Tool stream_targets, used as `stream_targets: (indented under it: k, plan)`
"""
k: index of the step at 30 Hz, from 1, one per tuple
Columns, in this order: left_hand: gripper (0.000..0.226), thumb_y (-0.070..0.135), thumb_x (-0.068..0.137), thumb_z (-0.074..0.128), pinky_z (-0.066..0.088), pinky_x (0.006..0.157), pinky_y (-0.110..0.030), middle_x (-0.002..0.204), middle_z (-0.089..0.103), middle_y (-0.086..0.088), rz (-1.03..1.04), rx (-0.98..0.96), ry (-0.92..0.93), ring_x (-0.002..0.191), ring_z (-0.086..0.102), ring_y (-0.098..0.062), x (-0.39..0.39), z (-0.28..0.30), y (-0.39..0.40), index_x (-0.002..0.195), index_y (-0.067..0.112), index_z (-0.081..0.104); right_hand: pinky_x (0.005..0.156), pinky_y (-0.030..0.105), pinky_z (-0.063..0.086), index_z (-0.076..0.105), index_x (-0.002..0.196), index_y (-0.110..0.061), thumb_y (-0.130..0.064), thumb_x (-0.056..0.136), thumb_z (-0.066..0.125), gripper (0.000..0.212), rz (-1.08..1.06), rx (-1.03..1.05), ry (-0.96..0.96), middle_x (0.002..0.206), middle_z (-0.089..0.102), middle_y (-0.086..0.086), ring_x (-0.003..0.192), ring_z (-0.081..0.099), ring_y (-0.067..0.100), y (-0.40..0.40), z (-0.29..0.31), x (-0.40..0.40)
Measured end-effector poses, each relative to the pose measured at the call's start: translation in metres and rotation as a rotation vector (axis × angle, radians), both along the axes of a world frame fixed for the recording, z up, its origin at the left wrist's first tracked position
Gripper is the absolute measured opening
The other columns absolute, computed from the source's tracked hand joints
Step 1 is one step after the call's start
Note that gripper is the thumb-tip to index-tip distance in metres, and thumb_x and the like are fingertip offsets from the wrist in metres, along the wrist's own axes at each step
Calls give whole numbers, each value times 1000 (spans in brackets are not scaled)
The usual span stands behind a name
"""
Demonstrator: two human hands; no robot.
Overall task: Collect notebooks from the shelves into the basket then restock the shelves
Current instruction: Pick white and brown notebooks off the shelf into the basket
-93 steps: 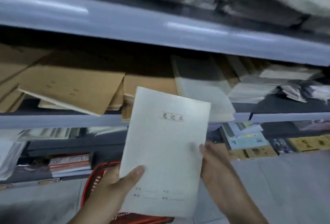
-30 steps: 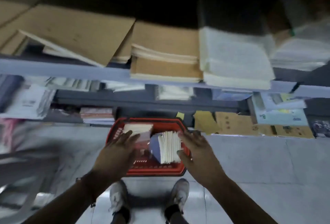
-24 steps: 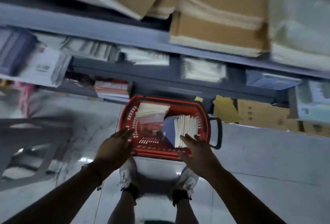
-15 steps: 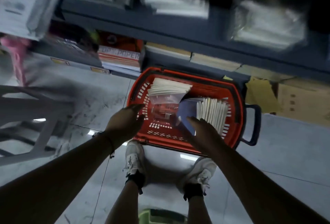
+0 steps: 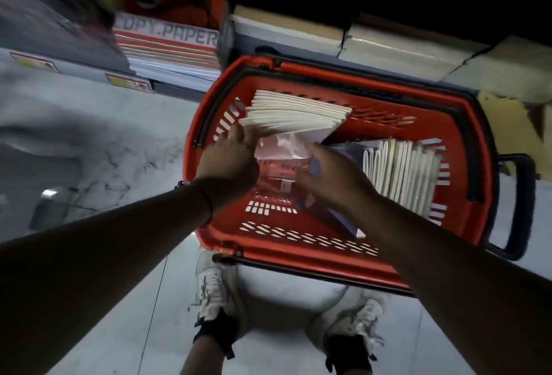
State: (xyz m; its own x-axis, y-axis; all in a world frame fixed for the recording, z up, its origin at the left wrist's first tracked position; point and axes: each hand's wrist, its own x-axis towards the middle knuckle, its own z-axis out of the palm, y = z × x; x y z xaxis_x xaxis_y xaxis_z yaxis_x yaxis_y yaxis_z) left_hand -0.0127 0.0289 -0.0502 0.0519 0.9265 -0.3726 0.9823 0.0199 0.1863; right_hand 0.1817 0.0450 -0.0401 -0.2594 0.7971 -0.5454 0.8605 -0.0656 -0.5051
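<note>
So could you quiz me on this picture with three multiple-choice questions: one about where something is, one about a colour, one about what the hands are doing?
1. Where does the basket stand?
A. on the floor by the person's shoes
B. on a shelf
C. on a chair

2. What colour is the basket?
A. blue
B. red
C. green

3. What are the left hand and right hand doing?
A. carrying the basket by its handle
B. resting on the shelf
C. reaching into the basket among the notebooks

Answers:
1 A, it sits on the pale floor just ahead of both shoes.
2 B, its rim and slotted walls are red.
3 C, both hands are inside the rim, at the stacks.
</note>
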Motion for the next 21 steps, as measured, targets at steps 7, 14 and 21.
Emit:
stream_targets:
  k: [7, 14, 21]
  plan:
    - [21, 12, 97, 47, 53, 74, -32, 109, 59, -7, 55, -4, -53, 97, 59, -22, -3, -16, -3, 109, 18, 63, 97, 40, 48, 33, 149, -25, -20, 89, 65, 69, 104, 85, -111, 143, 49, 11, 125, 52, 30, 16, -17, -10]
    - [9, 17, 100, 51, 33, 52, -12, 88, 61, 8, 328, -150, -408, 69, 51, 3, 7, -1, -9, 100, 21, 59, 78, 31, 41, 65, 114, -21, -12, 90, 60, 26, 132, 227, -304, 116, 58, 4, 112, 54, 25, 8, -19, 0]
    - [7, 22, 98, 55, 46, 60, -8, 88, 64, 9, 554, -64, -904, 79, 62, 3, 13, 71, -17, 91, 23, 55, 75, 23, 39, 71, 89, -20, -14, 84, 71, 9, -223, 123, 127, 93, 64, -8, 90, 58, 8, 14, 52, 27]
